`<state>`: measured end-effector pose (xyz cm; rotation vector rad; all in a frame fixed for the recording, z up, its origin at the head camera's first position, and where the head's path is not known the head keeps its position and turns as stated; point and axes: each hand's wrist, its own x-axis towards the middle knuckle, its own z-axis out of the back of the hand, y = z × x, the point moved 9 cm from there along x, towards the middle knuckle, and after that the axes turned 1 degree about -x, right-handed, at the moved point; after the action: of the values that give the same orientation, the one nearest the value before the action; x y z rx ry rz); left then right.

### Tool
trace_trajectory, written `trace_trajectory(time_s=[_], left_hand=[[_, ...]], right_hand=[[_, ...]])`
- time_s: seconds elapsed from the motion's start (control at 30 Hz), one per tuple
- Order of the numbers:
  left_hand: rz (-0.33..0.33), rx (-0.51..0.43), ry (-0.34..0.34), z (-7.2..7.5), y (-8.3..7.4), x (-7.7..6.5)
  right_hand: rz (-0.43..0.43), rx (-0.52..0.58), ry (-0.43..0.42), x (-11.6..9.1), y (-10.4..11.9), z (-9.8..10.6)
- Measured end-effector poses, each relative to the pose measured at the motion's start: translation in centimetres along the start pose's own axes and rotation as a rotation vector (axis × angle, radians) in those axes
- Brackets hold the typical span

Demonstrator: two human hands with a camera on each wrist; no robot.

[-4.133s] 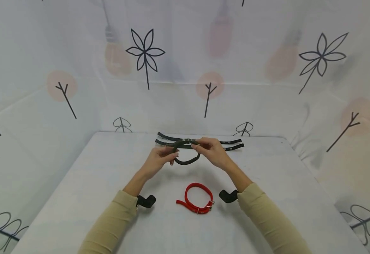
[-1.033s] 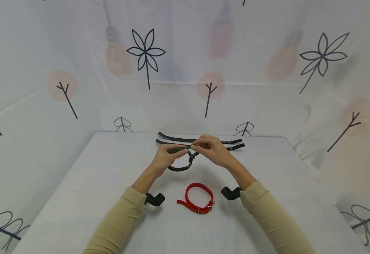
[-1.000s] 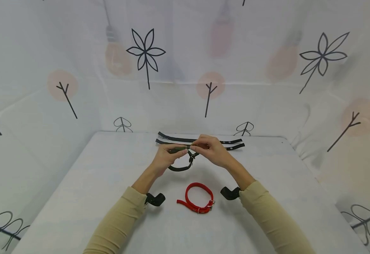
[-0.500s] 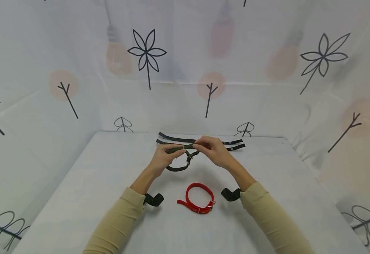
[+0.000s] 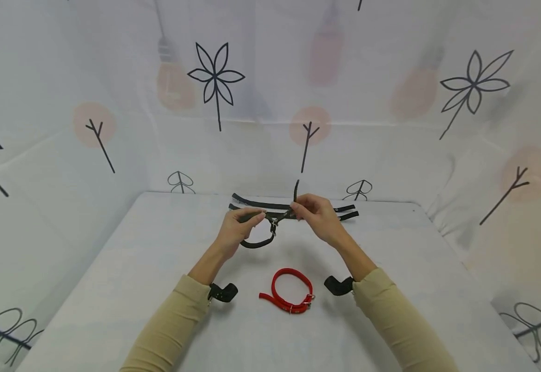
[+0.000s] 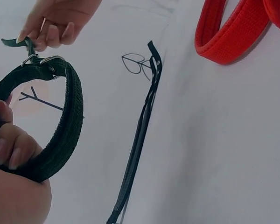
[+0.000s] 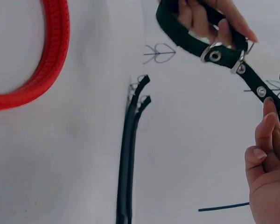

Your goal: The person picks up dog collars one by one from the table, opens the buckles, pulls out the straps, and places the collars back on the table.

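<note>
A dark green collar (image 5: pixel 257 245) is held up above the table in both hands, bent into a loop. My left hand (image 5: pixel 231 230) grips the loop's side, fingers curled round the band in the left wrist view. With its fingertips my right hand (image 5: pixel 320 219) pinches the collar's eyeleted tail, whose tip sticks up past the fingers. In the right wrist view the tail runs out through a metal buckle (image 7: pixel 238 63), with eyelets showing on the band. A red collar (image 5: pixel 293 309), buckled into a ring with its tail out, lies on the table nearer the body.
Two dark straps (image 5: pixel 262 203) with eyelets lie side by side along the back of the white table (image 5: pixel 168 330), partly behind the hands. A patterned cloth (image 5: pixel 261 150) stands behind and at both sides. Each wrist wears a black camera mount (image 5: pixel 224 293).
The hands have drawn apart, the right one moving rightward with the collar's tail. The tail's tip now rises above the right fingers, and the buckle shows between the hands. The red collar stays put.
</note>
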<state>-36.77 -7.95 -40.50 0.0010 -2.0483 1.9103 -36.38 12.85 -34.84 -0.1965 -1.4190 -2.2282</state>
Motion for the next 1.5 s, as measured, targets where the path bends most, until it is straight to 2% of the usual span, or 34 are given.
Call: trace_trajectory(time_s=[0.13, 0.3, 0.5, 0.67, 0.87, 0.97, 1.07, 1.17, 1.3, 1.5], left_hand=[[-0.011, 0.034, 0.003, 0.0, -0.1, -0.1], [-0.034, 0.098, 0.031, -0.3, -0.5, -0.1], [-0.087, 0.236, 0.096, -1.2, -1.1, 0.1], [-0.176, 0.363, 0.132, -2.1, -1.7, 0.1], [-0.237, 0.339, 0.112, -2.4, -2.5, -0.2], [-0.240, 0.324, 0.114, -2.6, -2.5, -0.2], [-0.218, 0.325, 0.121, -2.9, -2.5, -0.5], [-0.201, 0.364, 0.135, -3.0, -2.0, -0.5], [-0.194, 0.424, 0.150, -2.7, -1.7, -0.5], [-0.162, 0.441, 0.140, -2.2, -1.6, -0.6]], right_hand=[[-0.025, 0.101, -0.027, 0.1, 0.0, 0.3], [-0.013, 0.209, -0.027, 0.1, 0.3, 0.2], [0.021, 0.176, 0.022, 0.1, 0.9, -0.5], [0.054, 0.145, 0.067, 0.0, 1.4, -1.2], [0.061, 0.249, 0.093, 0.0, 1.4, -1.8], [0.048, 0.244, 0.119, -0.1, 1.3, -2.2], [0.044, 0.162, 0.168, -0.1, 1.3, -2.9], [0.047, 0.099, 0.206, -0.2, 1.4, -3.4], [0.044, 0.073, 0.198, -0.2, 1.2, -3.3], [0.040, 0.052, 0.213, -0.2, 1.1, -3.7]])
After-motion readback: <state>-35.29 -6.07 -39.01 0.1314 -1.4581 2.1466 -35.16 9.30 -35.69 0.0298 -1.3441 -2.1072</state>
